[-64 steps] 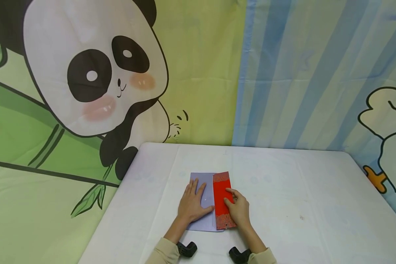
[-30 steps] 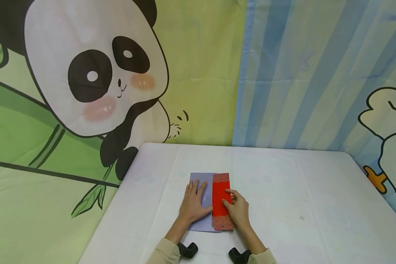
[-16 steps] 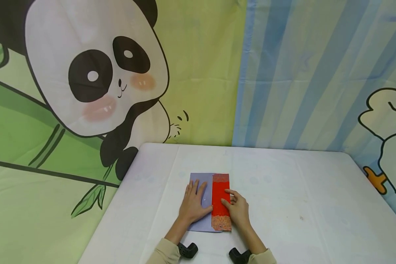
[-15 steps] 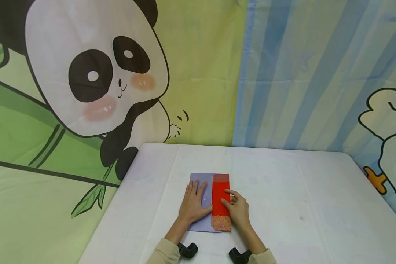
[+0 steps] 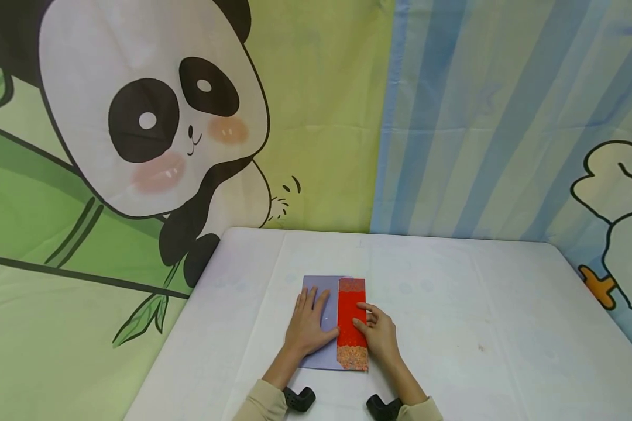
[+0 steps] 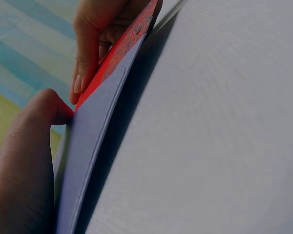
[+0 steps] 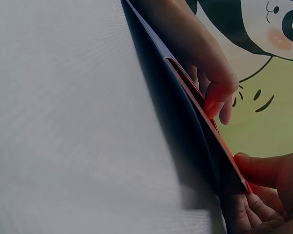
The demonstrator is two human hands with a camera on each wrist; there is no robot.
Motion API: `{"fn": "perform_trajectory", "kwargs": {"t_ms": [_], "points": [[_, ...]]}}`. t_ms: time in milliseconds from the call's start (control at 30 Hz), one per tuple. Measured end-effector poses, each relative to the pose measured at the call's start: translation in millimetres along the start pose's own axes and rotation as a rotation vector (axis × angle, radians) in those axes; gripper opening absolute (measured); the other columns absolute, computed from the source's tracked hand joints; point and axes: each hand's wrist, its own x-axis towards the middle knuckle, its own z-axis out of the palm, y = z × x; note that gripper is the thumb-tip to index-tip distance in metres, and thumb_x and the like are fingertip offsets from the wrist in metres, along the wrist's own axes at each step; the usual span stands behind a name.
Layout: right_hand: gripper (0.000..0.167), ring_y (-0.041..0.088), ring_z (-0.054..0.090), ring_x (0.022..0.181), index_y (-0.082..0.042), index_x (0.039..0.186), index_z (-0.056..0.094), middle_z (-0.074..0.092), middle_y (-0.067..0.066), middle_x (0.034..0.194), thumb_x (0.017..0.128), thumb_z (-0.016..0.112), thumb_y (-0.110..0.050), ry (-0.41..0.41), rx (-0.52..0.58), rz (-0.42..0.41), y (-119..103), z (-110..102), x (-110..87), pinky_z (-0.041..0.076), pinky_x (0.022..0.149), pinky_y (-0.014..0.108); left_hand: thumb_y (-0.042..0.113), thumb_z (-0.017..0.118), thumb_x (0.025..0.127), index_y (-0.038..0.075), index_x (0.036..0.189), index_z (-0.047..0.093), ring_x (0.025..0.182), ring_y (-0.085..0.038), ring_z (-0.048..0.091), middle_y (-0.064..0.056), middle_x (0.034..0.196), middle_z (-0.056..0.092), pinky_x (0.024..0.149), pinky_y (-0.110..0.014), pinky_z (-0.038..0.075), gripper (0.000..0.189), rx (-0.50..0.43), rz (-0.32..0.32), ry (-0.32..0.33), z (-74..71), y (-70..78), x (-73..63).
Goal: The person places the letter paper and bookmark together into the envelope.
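A lavender booklet [image 5: 330, 282] lies on the white table. Over its right part rests a red paper piece [image 5: 351, 301] with patterned gold-toned bands at both ends, like a red envelope. My left hand [image 5: 306, 327] is spread flat on the booklet, thumb tip at the red piece's left edge. My right hand [image 5: 381, 336] pinches the right edge of the red piece, thumb on top and other fingers curled at its side. In the right wrist view, the edge of the red piece [image 7: 205, 114] stands raised above the table, with shadow below. The booklet's left part is hidden under my left hand.
The white table [image 5: 479, 304] extends around the booklet on every side. Black wrist devices [image 5: 300, 399] sit at both sleeves. Behind the table hangs a printed cloth [image 5: 316, 117] with a panda and blue stripes.
The red piece has turned from a slight tilt to straight, and slid a little left and toward me over the booklet. My left hand has stayed in place; my right hand shifted slightly left.
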Motion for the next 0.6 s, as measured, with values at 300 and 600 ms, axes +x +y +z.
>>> {"fn": "perform_trajectory", "kwargs": {"t_ms": [300,600], "points": [[0.035,0.005,0.036,0.052,-0.006,0.113,0.064,0.042,-0.003,0.062,0.079,0.071,-0.005,-0.062,0.026,-0.04,4.2,-2.8,2.2,0.032,0.046,0.018,0.053,0.059,0.073,0.015,0.139,0.041,0.133,-0.039,0.025,-0.019,0.142,0.035,0.107,-0.05,0.021,0.079,-0.01,0.007,0.001,0.0,0.4,0.4],[0.036,0.006,0.033,0.052,-0.006,0.115,0.064,0.034,-0.003,0.06,0.079,0.07,-0.003,-0.127,0.07,-0.052,4.0,-3.9,4.4,0.032,0.047,0.018,0.053,0.059,0.073,0.014,0.139,0.041,0.132,-0.04,0.026,-0.019,0.142,0.036,0.107,-0.05,0.021,0.079,-0.003,0.011,0.003,-1.2,0.5,-0.2]]}}
